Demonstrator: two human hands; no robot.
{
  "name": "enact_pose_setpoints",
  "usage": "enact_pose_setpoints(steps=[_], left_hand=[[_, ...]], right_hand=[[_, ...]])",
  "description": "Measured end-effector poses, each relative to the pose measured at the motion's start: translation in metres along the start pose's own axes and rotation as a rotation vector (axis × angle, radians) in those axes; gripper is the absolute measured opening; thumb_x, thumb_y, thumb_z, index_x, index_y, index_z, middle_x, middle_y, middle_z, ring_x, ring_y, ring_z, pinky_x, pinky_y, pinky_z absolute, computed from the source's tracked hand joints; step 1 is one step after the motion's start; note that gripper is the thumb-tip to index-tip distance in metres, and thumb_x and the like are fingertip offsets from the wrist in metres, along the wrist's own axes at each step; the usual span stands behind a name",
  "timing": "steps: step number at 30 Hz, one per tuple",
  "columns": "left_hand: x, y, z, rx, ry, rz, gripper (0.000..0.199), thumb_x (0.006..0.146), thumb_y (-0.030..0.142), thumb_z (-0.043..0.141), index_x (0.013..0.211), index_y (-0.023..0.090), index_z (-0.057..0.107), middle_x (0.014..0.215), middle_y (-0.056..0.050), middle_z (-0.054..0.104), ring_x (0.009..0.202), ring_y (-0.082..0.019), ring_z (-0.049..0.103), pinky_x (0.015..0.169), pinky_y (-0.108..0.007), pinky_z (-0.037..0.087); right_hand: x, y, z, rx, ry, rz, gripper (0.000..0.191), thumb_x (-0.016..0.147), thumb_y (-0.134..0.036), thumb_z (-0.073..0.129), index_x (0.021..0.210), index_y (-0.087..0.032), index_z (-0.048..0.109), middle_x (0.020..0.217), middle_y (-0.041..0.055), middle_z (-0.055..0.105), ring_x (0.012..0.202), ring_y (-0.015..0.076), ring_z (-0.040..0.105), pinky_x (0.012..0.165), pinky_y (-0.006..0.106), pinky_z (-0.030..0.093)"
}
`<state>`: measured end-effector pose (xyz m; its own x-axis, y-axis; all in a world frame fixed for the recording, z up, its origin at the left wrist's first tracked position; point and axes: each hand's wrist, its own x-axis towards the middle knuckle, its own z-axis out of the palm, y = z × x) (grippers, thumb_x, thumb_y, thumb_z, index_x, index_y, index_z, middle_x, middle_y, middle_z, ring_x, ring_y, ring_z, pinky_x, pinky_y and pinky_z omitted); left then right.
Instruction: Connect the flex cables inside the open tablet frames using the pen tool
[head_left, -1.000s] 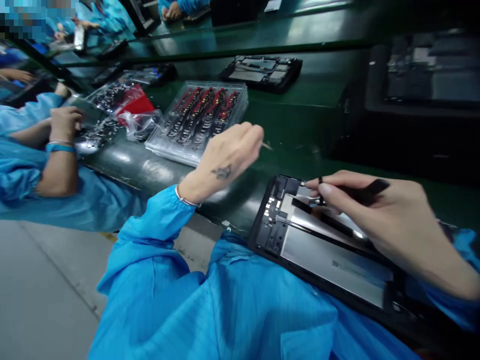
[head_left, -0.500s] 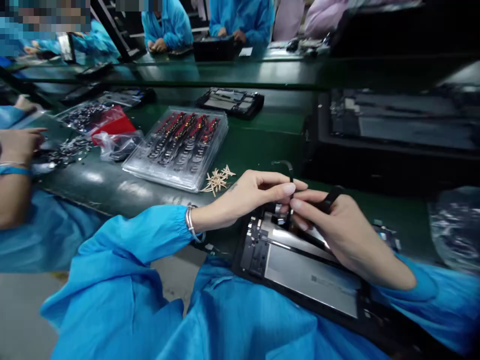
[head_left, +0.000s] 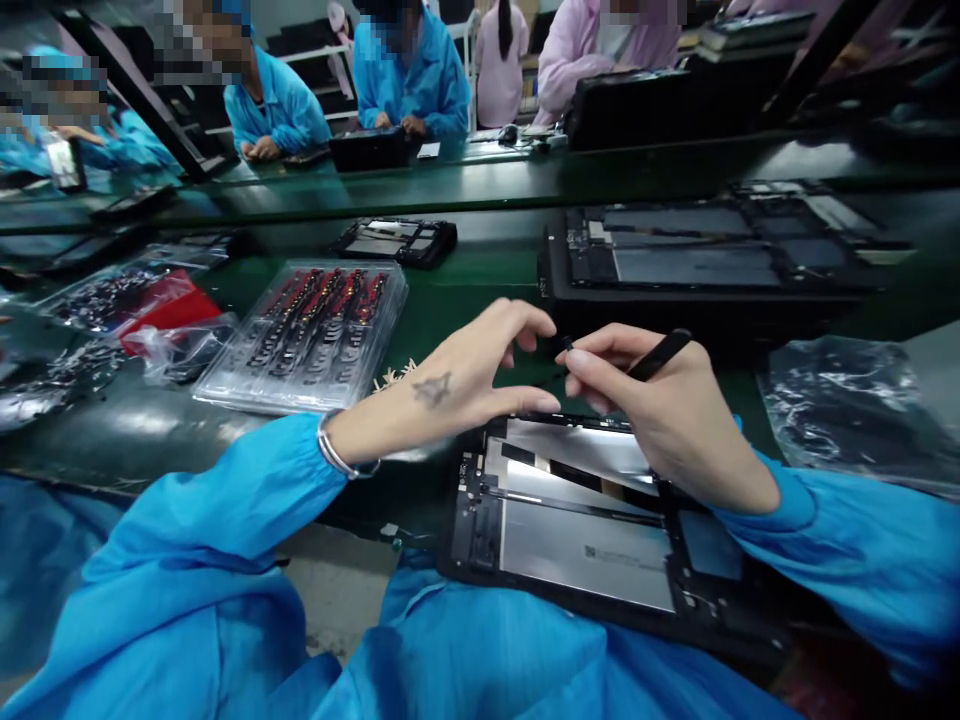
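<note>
Tablet (head_left: 592,540) with its back open lies at the counter (head_left: 480,290) edge under both hands, the right hand (head_left: 660,420) pinching a black stick (head_left: 658,355), the left hand (head_left: 457,385) half open and empty, so a slip could scratch the parts inside.

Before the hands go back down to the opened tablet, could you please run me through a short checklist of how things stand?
1. Opened tablet lies flat at the bench edge, insides up: ok.
2. Right hand grips the black tool: ok.
3. Left hand is above the tablet's top edge, fingers spread: ok.
4. Small part between the two hands' fingertips: cannot tell, too small.
5. Clear parts tray is within the left hand's side, filled: ok.
6. Tablet overhangs the bench toward the lap: not ok, could slip.
</note>
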<state>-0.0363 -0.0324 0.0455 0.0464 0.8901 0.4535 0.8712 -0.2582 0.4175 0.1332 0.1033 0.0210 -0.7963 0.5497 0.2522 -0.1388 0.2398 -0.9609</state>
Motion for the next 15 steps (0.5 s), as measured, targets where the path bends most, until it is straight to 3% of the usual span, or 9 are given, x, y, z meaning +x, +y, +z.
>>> enact_pose_setpoints(steps=[2,5,8,15], left_hand=[[-0.001,0.003,0.004,0.299,0.196,0.202,0.026,0.104,0.037,0.062,0.120,0.016,0.059,0.107,-0.007,0.066,0.090,-0.016,0.062,0.077,-0.028,0.051],[0.002,0.009,0.008,0.669,0.305,0.390,0.016,0.109,0.022,0.048,0.104,0.014,0.062,0.092,-0.007,0.066,0.082,-0.017,0.061,0.074,-0.030,0.050],[0.004,0.013,0.011,0.786,0.314,0.388,0.021,0.108,0.016,0.045,0.097,0.013,0.062,0.088,-0.007,0.067,0.076,-0.017,0.060,0.070,-0.030,0.049],[0.008,0.012,0.015,0.799,0.306,0.405,0.023,0.105,0.011,0.047,0.093,0.011,0.066,0.082,-0.008,0.067,0.073,-0.018,0.061,0.067,-0.030,0.050]], right_hand=[[-0.001,-0.002,0.001,0.029,-0.010,0.006,0.017,0.092,-0.032,0.076,0.080,-0.019,0.074,0.068,-0.0002,0.067,0.056,0.0081,0.049,0.051,0.023,0.038],[-0.003,-0.004,0.003,0.027,-0.016,-0.013,0.016,0.093,-0.030,0.073,0.081,-0.019,0.075,0.067,-0.0005,0.066,0.055,0.0075,0.048,0.049,0.023,0.036],[-0.005,-0.005,0.003,-0.041,-0.009,-0.059,0.014,0.092,-0.027,0.073,0.080,-0.018,0.074,0.067,-0.0010,0.066,0.056,0.0073,0.049,0.049,0.023,0.036],[-0.006,-0.010,0.005,-0.149,-0.005,-0.162,0.017,0.093,-0.024,0.071,0.077,-0.019,0.071,0.068,-0.0016,0.068,0.059,0.0092,0.056,0.056,0.024,0.044]])
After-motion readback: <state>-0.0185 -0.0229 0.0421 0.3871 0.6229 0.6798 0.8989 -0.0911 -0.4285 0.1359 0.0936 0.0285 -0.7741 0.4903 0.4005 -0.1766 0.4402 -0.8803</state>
